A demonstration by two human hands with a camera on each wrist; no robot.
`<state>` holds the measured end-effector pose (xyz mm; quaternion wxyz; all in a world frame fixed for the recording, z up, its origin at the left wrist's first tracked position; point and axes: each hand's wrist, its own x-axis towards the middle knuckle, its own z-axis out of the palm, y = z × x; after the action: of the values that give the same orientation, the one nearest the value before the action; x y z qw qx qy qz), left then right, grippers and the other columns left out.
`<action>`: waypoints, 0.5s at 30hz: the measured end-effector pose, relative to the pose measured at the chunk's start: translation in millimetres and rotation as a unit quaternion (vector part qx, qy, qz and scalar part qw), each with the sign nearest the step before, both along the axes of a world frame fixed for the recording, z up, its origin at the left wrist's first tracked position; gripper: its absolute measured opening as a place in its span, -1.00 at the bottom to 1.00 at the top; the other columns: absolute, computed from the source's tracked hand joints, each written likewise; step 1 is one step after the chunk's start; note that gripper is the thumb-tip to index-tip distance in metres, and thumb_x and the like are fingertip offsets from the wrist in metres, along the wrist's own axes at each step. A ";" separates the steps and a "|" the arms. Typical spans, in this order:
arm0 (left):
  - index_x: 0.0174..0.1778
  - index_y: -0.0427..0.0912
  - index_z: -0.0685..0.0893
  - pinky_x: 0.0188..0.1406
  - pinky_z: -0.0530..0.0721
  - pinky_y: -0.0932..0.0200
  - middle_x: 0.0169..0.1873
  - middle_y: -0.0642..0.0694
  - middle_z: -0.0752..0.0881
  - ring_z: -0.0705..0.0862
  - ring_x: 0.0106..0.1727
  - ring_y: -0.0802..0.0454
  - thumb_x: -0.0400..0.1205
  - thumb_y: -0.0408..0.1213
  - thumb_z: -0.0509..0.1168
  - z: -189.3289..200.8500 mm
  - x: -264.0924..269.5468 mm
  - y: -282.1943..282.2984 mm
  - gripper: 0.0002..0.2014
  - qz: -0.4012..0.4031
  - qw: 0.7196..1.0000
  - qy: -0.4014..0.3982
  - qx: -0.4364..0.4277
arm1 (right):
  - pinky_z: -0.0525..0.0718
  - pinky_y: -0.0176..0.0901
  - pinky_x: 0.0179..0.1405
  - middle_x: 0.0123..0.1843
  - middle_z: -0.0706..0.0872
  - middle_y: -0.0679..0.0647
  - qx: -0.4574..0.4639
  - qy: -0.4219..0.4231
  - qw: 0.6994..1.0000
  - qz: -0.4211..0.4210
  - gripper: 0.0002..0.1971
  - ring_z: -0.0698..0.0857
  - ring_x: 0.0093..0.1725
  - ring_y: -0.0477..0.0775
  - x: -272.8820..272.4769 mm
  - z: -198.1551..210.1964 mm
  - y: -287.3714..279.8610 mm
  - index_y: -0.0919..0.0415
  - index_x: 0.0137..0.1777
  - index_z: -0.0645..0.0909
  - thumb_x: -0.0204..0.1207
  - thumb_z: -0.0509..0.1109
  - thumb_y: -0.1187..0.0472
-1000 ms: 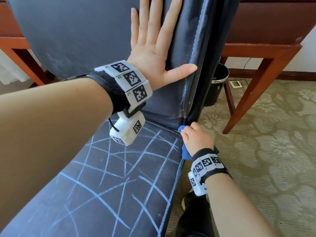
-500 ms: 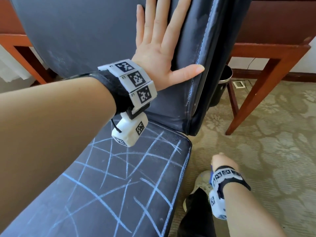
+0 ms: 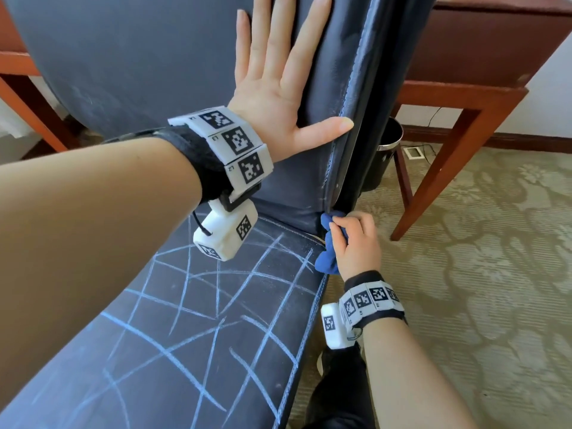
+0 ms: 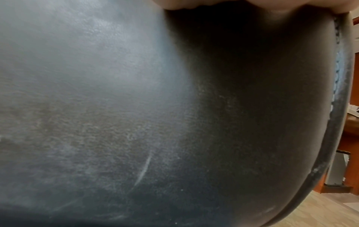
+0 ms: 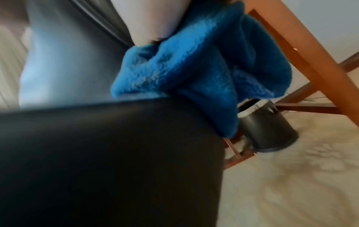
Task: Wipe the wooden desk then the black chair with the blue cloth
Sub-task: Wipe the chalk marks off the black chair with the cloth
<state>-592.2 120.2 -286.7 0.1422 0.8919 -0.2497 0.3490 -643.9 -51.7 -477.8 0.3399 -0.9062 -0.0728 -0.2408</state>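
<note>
While our left hand [image 3: 278, 97] lies flat, fingers spread, bracing the black chair [image 3: 130, 57], our right hand [image 3: 356, 243] clamps the blue cloth [image 3: 328, 261] at its right seat corner; we should press firmly along the seam.

The right hand [image 3: 356, 243] is back up at the chair [image 3: 216, 320]: half a second ago it hung low beside the seat, over the floor near the person's shoe, and now it sits at the seat's rear right corner, under the lower edge of the backrest, much where it was a second ago. The blue cloth [image 3: 328, 243], barely seen in that lower position, shows again bunched in its curled fingers and pressed against the corner where seat and backrest meet; the right wrist view shows it [image 5: 194, 73] draped over the seat's edge
</note>
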 end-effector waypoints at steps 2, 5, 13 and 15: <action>0.54 -0.55 0.15 0.44 -0.16 -0.50 0.48 -0.66 0.12 0.01 0.49 -0.72 0.55 0.33 0.15 -1.8 2.2 -0.2 -0.01 -0.002 1.000 -0.007 0.001 | 0.49 -0.24 -0.16 0.02 0.62 0.21 -0.008 0.064 0.998 -0.006 -0.82 0.64 -0.06 0.18 4.7 -14.8 -1.2 0.30 -0.05 0.70 0.54 0.34 0.20; 0.52 -0.53 0.23 0.46 -0.07 -0.44 0.46 -0.57 0.26 0.10 0.52 -0.58 0.57 0.34 0.10 -1.9 7.0 -1.8 -0.05 0.006 1.000 -0.017 0.016 | 0.36 -0.37 -0.12 -0.04 0.62 0.03 0.058 0.138 0.988 -0.027 -0.86 0.57 -0.05 -0.12 13.3 -27.7 -2.4 0.24 -0.05 0.67 0.57 0.30 0.21; 0.54 -0.44 0.25 0.54 -0.04 -0.24 0.48 -0.41 0.29 0.17 0.55 -0.41 0.59 0.34 0.05 -3.8 23.1 13.6 -0.09 0.047 0.999 0.013 0.019 | 0.27 -0.37 -0.22 0.11 0.56 0.21 0.009 0.219 0.976 0.003 -0.83 0.56 0.04 0.21 43.0 -69.4 -26.3 0.44 -0.06 0.61 0.59 0.29 0.31; 0.52 -0.51 0.23 0.50 -0.04 -0.37 0.46 -0.50 0.27 0.16 0.53 -0.51 0.60 0.32 0.08 -4.6 23.7 12.0 -0.09 0.043 0.999 -0.007 0.029 | 0.30 -0.28 -0.15 0.17 0.51 0.26 0.025 0.216 0.976 -0.034 -0.82 0.57 0.04 0.25 43.1 -69.6 -34.3 0.45 -0.01 0.61 0.61 0.27 0.30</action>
<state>-568.5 132.2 -291.3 0.0991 0.9031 -0.2219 0.3541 -600.8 -86.0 -547.4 0.3615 -0.9300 0.0395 -0.0529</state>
